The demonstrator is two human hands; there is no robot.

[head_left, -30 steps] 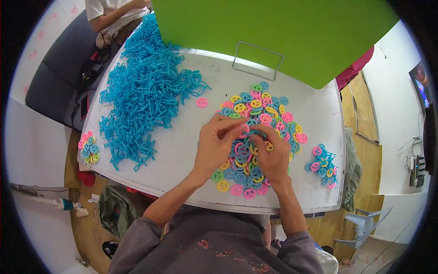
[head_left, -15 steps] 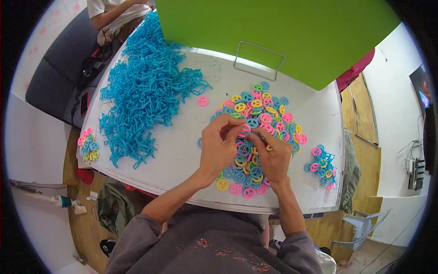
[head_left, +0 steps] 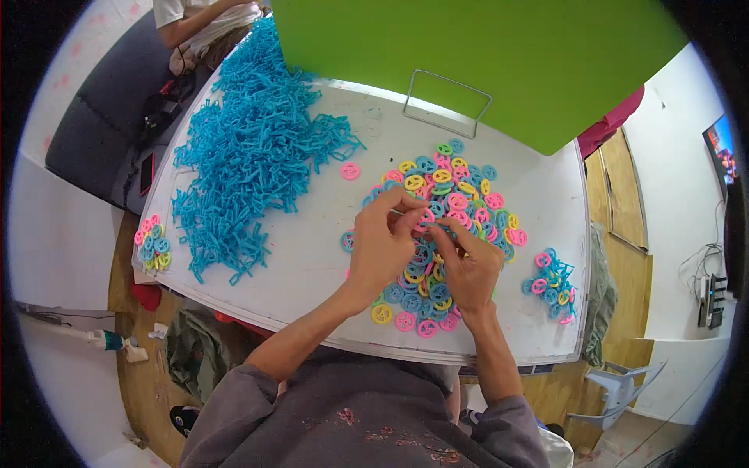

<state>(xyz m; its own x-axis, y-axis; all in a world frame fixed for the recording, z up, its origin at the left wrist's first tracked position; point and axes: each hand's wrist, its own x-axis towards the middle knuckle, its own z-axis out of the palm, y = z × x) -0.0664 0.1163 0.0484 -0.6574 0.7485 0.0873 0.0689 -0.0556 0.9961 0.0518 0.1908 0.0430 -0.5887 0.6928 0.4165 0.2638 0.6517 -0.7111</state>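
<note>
Both my hands meet above a loose pile of small plastic spoked wheels [head_left: 413, 182] in pink, blue, yellow and green. My left hand [head_left: 382, 248] pinches a pink wheel [head_left: 426, 218] between thumb and fingertips. From the other side, my right hand [head_left: 473, 271] has its thumb and forefinger pressed together right beside that wheel. What sits in the right fingertips is too small and covered to make out. A big heap of thin blue plastic frame pieces [head_left: 242, 148] lies on the white table [head_left: 320, 257], left of the wheels.
At the right edge lies a small cluster of blue frames with wheels [head_left: 554, 285]; at the left corner, a little group of wheels [head_left: 153, 243]. One pink wheel [head_left: 349, 171] lies apart. A green board [head_left: 484, 62] with a wire handle [head_left: 447, 103] rises behind. Another person [head_left: 199, 31] sits far left.
My two hands stay together over the pile, with only a slight shift of the fingers around the pink wheel. The whole view has moved a little.
</note>
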